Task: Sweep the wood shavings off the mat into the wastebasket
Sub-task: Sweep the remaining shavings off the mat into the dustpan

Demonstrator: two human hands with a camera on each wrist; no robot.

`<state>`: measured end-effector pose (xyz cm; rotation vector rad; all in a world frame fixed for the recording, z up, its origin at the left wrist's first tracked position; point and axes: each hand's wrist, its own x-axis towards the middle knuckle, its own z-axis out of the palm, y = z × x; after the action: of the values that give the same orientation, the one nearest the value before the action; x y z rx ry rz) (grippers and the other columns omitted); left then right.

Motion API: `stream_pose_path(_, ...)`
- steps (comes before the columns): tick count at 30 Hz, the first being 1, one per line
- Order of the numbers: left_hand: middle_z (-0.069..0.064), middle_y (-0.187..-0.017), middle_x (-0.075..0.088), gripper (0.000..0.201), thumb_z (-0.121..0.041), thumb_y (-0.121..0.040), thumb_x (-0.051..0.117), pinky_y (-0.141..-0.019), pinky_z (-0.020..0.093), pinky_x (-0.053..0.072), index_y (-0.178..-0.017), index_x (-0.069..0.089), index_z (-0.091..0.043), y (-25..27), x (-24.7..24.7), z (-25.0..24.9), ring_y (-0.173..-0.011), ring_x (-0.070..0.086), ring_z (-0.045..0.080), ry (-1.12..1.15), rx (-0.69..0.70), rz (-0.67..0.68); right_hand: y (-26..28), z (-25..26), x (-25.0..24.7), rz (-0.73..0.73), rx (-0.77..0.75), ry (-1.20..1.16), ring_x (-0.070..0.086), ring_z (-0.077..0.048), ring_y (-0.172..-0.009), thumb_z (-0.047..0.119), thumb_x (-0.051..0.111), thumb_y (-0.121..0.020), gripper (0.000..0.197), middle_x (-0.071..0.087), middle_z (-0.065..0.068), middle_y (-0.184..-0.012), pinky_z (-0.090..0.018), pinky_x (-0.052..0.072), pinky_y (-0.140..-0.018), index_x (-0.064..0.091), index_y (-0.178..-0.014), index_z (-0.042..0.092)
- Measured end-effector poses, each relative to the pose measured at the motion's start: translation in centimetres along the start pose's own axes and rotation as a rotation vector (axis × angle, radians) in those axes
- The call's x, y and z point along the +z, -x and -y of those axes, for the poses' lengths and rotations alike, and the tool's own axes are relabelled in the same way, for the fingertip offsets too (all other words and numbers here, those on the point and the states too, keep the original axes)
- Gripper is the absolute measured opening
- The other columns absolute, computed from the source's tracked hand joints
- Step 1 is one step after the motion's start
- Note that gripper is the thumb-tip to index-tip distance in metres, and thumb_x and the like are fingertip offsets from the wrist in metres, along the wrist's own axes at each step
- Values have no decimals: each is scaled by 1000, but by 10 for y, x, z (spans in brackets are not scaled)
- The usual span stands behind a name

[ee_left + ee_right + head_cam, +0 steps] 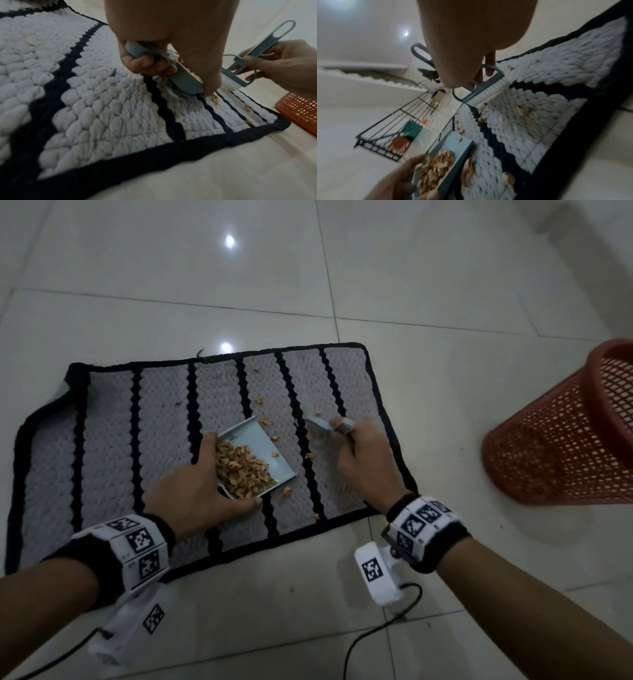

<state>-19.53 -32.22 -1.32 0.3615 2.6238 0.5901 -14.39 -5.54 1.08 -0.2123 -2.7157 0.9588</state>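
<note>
A grey mat (pixel 109 440) with black stripes lies on the tiled floor. My left hand (pixel 191 494) grips a small pale blue dustpan (pixel 263 446) tilted on the mat, with a heap of wood shavings (pixel 239 470) in it. My right hand (pixel 363 460) holds a small blue brush (pixel 325 424) by its handle, white bristles (pixel 486 93) down on the mat to the right of the pan. Loose shavings (pixel 265 421) lie scattered around the pan and brush. In the left wrist view my fingers curl round the dustpan handle (pixel 145 52). A red mesh wastebasket (pixel 561 433) stands right of the mat.
Pale glossy floor tiles (pixel 411 268) surround the mat. Black cables (pixel 373 635) trail from the wrist cameras over the floor near me. In the right wrist view a dark wire rack (pixel 399 121) holding some items stands in the background.
</note>
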Motion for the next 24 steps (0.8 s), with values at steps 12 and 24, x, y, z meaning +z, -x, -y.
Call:
stream_pose_path(12,8,-124,66,131,-78,-60,71,-64,31,51,-156,0,-23,17,5,2,-93,68,27,-40,-20,4,-57,-22,7,-63,95,94,60,-22,-72,25,50,-102,26,68,-6,-82,-27,44,-65,67,-96,8)
stream_pose_path(24,4,-123,65,129,-75,-59,75,-70,33,56,-154,6,-23,26,7,-3,-92,67,24,43,-25,23,20,-2,-9,-248,90,-17,55,-10,-73,12,49,-102,16,63,3,-89,-16,41,-64,64,-107,10)
